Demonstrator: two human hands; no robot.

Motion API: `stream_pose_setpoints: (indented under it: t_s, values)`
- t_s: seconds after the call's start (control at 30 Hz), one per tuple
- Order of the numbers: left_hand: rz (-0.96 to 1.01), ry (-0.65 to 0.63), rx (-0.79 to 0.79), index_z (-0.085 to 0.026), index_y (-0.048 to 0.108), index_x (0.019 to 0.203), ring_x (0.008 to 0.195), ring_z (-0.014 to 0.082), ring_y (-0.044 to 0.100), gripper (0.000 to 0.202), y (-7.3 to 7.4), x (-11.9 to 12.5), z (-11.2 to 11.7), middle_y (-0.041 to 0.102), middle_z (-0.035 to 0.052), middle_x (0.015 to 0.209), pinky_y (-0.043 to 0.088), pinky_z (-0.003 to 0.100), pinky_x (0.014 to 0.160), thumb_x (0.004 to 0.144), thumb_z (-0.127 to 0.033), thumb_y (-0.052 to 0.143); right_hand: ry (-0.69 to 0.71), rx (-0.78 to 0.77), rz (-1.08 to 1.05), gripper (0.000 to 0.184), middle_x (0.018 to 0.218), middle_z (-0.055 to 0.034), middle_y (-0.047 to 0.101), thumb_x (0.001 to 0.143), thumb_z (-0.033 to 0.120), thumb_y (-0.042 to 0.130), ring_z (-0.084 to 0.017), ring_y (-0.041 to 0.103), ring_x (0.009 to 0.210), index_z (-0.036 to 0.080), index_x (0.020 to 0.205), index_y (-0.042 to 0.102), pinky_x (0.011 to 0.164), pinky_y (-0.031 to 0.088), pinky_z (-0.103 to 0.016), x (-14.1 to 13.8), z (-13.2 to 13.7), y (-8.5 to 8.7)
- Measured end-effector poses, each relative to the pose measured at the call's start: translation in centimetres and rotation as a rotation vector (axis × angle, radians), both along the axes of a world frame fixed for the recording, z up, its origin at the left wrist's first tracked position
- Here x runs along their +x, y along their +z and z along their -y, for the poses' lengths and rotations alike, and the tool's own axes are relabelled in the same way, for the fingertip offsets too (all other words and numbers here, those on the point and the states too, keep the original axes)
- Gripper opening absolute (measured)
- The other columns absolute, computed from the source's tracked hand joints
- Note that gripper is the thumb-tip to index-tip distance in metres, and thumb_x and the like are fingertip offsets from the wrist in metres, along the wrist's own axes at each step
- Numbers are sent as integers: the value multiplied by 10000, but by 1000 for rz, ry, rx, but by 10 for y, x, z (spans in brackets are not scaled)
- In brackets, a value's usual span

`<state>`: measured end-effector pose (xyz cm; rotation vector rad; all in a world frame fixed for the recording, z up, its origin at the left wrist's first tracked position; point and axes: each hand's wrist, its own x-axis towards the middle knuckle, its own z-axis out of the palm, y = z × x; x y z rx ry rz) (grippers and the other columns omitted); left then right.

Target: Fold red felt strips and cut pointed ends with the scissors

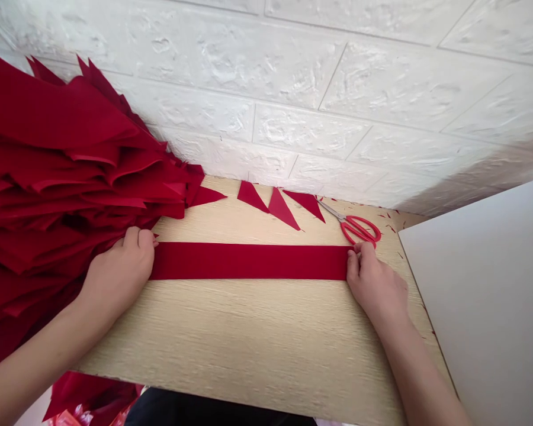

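Flat, both hands (249, 278) pin smooth red fabric strip (249, 261) on woodgrain tbl (249, 343).

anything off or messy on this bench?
Mostly tidy. The red strip lies flat and straight between the left hand and right hand. Small red snippets are scattered near the scissors, and the red fabric pile spills over the table's left edge.

A: The strip (250, 261)?
B: Red cloth, long, flat; stretched straight across the board, left to right; ends square-cut.
A: Wrinkled?
B: Smooth; taut; left end by the red pile.
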<state>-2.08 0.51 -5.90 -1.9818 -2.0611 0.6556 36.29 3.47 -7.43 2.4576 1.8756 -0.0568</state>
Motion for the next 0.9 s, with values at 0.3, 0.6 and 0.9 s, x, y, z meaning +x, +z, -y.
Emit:
stream_pose_setpoints:
  t_s: [0.3, 0.6, 0.9]
  values:
    - [10, -37, 98, -82, 591, 973, 936, 267, 645, 526, -5, -2, 8, 600, 174, 988, 473, 285, 584, 1053, -244, 97, 48, 91, 11, 284, 665, -89, 622, 998, 323, 377, -248, 568, 506, 202, 1042, 630, 506, 380, -360, 3, 4, -5]
    - [70, 76, 186, -75, 541, 1092, 675, 214, 693, 472, -14, -3, 14, 606, 182, 1151, 431, 305, 477, 1062, -303, 129, 19, 46, -14, 279, 709, -105, 647, 1003, 325, 385, -265, 592, 532, 203, 1071, 627, 508, 356, -357, 1, 3, -1]
    - [23, 86, 7, -75, 507, 1068, 656, 230, 711, 428, 5, 8, 7, 585, 166, 1063, 543, 335, 558, 1018, -195, 99, -15, -36, -16, 319, 758, -129, 668, 1011, 342, 359, -296, 615, 581, 199, 1131, 618, 546, 398, -391, 0, 1, 2]
